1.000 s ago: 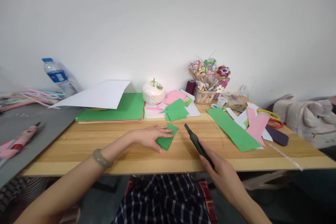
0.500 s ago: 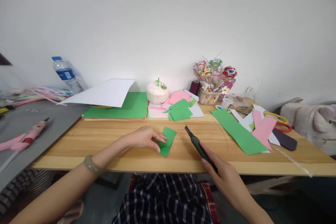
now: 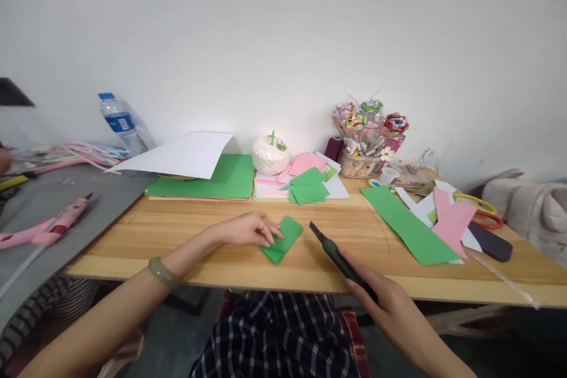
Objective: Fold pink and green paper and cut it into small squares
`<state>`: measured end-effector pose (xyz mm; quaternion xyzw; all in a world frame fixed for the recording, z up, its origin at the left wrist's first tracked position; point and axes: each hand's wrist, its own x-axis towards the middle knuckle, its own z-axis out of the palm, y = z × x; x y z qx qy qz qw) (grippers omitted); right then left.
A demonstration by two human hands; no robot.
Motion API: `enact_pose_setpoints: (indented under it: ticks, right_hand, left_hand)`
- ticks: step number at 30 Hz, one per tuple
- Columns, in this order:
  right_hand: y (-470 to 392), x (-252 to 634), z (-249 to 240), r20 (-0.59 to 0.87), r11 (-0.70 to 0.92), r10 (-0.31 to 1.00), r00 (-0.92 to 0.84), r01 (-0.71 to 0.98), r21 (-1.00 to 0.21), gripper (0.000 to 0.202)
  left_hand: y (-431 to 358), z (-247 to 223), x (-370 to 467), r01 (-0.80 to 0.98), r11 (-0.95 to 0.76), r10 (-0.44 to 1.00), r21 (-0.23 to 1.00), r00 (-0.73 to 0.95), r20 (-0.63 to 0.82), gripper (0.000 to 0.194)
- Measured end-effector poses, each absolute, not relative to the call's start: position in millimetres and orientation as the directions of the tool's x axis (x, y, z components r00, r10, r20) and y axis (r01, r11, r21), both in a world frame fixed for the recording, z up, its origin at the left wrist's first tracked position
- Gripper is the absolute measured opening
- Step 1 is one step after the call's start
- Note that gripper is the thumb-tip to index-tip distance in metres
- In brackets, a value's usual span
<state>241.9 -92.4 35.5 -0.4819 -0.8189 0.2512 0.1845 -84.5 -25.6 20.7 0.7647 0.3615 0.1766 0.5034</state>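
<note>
Two small green paper pieces [image 3: 287, 237] lie overlapping on the wooden table [image 3: 199, 260] in front of me. My left hand [image 3: 248, 229] rests at their left edge, its fingers bent loosely and apart, the tips touching the paper; part of the thumb is hidden. A bangle circles that wrist. To the right of the paper, my right hand [image 3: 381, 298] grips a dark green utility knife [image 3: 339, 260]. Its blade is out and points up and left, apart from the green pieces.
Green sheets [image 3: 239, 174] under a curled white sheet [image 3: 186, 150] lie at the back left. Behind the pieces are a white woven ornament [image 3: 270, 156] and paper scraps [image 3: 310, 192]. A basket of paper flowers [image 3: 361, 164], a green strip [image 3: 411, 227] and a pink glue gun [image 3: 66, 221] flank them.
The green pieces have turned clockwise under my left fingers, and the thumb has drawn back from their near edge. My right hand still holds the knife. The whole view has shifted slightly.
</note>
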Motion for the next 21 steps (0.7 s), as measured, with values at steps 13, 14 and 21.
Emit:
enact_pose_setpoints:
  ticks: [13, 14, 21]
  right_hand:
    - [-105.7, 237.6, 54.4, -0.155, 0.449, 0.754, -0.638, 0.674, -0.587, 0.046]
    - [-107.2, 236.8, 54.4, -0.158, 0.457, 0.75, -0.642, 0.676, -0.577, 0.046]
    - [-117.1, 234.1, 68.5, -0.141, 0.493, 0.729, -0.67, 0.657, -0.571, 0.05]
  left_hand:
    - [-16.8, 27.4, -87.7, 0.221, -0.108, 0.8, 0.969, 0.598, -0.047, 0.011]
    - [-16.8, 28.4, -86.3, 0.225, -0.117, 0.802, 0.967, 0.596, -0.041, 0.01]
    - [-14.9, 29.0, -75.4, 0.293, -0.239, 0.836, 0.926, 0.546, 0.043, 0.012]
